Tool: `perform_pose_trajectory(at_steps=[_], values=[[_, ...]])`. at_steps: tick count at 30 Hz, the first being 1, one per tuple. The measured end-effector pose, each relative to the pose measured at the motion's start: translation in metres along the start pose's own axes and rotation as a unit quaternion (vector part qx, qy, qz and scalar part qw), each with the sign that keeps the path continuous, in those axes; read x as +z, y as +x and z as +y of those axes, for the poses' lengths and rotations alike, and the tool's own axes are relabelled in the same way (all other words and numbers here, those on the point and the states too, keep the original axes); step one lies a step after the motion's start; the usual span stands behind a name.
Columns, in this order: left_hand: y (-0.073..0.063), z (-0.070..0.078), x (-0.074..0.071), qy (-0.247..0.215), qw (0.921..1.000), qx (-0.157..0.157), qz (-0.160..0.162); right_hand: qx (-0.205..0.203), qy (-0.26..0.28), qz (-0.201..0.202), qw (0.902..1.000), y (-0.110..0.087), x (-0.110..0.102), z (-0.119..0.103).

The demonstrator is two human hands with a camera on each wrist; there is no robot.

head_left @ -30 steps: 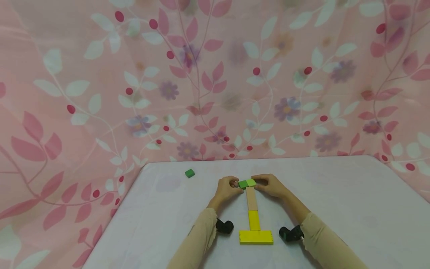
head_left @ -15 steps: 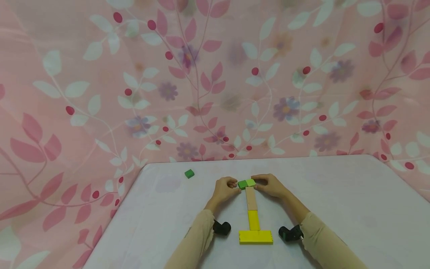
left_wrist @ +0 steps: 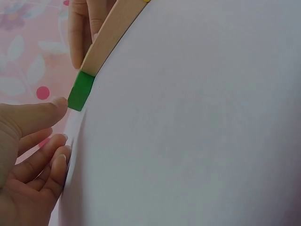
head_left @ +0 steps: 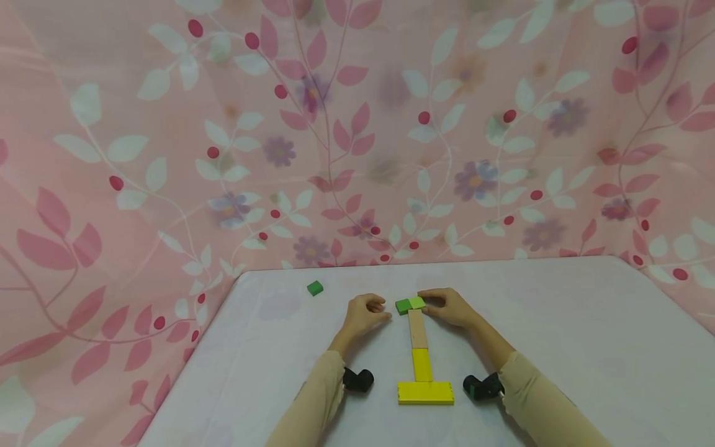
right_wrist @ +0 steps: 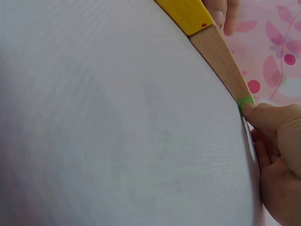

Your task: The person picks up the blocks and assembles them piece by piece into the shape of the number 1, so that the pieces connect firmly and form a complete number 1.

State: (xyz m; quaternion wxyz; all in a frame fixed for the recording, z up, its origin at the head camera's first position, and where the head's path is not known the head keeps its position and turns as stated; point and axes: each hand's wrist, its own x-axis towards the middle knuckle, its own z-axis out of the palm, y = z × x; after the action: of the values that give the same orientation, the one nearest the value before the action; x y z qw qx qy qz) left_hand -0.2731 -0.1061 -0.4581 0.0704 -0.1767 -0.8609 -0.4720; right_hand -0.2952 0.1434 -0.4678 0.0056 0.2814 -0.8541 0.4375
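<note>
My right hand (head_left: 452, 307) pinches the light green block (head_left: 416, 303) between thumb and fingers. In the right wrist view its thumb (right_wrist: 256, 113) presses on that block's near side. Against the light green block's left side sits a dark green block (head_left: 403, 307). My left hand (head_left: 362, 316) is just left of the dark green block, fingers loosely curved around nothing. From the green pair a plain wooden block (head_left: 418, 329) runs toward me. It meets a yellow block (head_left: 422, 365), which ends at a wider yellow block (head_left: 426, 393) lying crosswise.
Another green block (head_left: 315, 288) lies alone near the table's back left. The white-covered table (head_left: 558, 323) ends at a pink floral curtain (head_left: 357, 136). Black wrist cameras (head_left: 359, 380) stick out inward from both sleeves, on either side of the block row.
My left hand has drawn back to the left, away from the dark green block. The right hand and the row of blocks have stayed in place.
</note>
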Motion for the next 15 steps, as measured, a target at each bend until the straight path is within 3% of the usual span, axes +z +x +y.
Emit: perform_pose_trajectory(at_steps=[15], values=[[-0.012, -0.009, -0.022, -0.017, 0.9998, 0.001, 0.012, 0.012, 0.012, -0.001, 0.9999, -0.001, 0.001, 0.001]])
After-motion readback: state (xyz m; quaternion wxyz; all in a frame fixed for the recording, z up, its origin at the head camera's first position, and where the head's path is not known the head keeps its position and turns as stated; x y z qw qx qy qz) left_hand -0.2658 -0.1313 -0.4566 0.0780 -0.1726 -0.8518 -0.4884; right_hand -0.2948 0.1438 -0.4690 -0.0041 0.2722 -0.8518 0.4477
